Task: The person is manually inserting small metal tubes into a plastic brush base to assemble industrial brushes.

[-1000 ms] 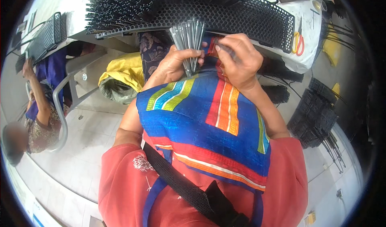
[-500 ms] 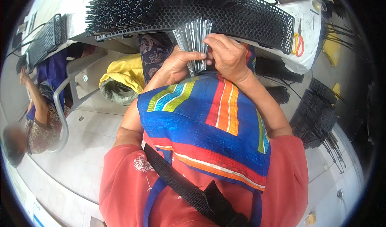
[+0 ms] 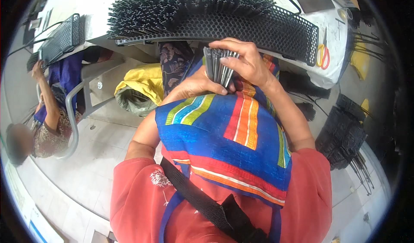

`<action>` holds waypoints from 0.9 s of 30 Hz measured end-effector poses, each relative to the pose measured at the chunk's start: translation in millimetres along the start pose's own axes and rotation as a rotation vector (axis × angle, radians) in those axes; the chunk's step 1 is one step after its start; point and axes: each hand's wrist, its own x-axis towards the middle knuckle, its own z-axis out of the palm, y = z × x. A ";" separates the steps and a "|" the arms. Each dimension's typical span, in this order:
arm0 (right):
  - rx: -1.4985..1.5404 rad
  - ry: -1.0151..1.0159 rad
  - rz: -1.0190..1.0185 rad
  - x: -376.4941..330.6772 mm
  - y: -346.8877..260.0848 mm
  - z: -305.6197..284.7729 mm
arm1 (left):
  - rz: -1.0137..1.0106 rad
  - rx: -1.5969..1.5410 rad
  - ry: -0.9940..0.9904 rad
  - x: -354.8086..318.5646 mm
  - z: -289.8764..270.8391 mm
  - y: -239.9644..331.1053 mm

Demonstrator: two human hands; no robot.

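Observation:
A bundle of thin dark-grey rods point(image 3: 218, 65) stands upright close in front of my apron. My left hand point(image 3: 200, 81) is wrapped round its lower part, the thumb lying across the front. From the right, my right hand point(image 3: 249, 63) curls its fingers over the upper end, thumb against the front rods. Just beyond my hands is a long black perforated rack point(image 3: 276, 34), its left and back part packed with upright black rods point(image 3: 172, 10). The bundle's lower end is partly hidden by my hands and the apron.
Scissors with red and yellow handles point(image 3: 322, 55) lie on the white table point(image 3: 334, 40) at right. A yellow bag point(image 3: 144, 81) stands on the floor at left. Dark wire racks point(image 3: 343, 126) lie at lower right. At far left a person point(image 3: 47, 118) touches another black rack point(image 3: 64, 38).
The bundle has gone from fanned out and leaning to compact and upright. My right hand has moved from picking at its side to gripping its top. The whole view has shifted slightly.

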 end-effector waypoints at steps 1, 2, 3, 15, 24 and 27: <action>0.055 0.022 0.003 -1.1 -0.7 0.0 | 0.002 0.064 0.023 -0.8 0.4 1.5; 0.188 0.095 -0.012 -2.6 -1.0 3.9 | 0.019 0.144 0.074 -1.5 -0.3 -1.0; 0.262 0.203 0.031 -4.6 -2.6 6.6 | 0.035 0.223 0.125 -1.7 -1.0 -4.2; 0.280 0.484 0.496 -30.8 25.9 12.2 | 0.081 -0.149 0.472 4.1 -14.2 -7.4; 0.539 0.485 0.541 -9.9 26.5 15.5 | 0.028 -0.080 0.331 4.4 -13.2 -6.6; 0.529 0.490 0.541 -8.8 25.9 15.9 | -0.008 -0.152 0.366 1.5 -12.6 -4.3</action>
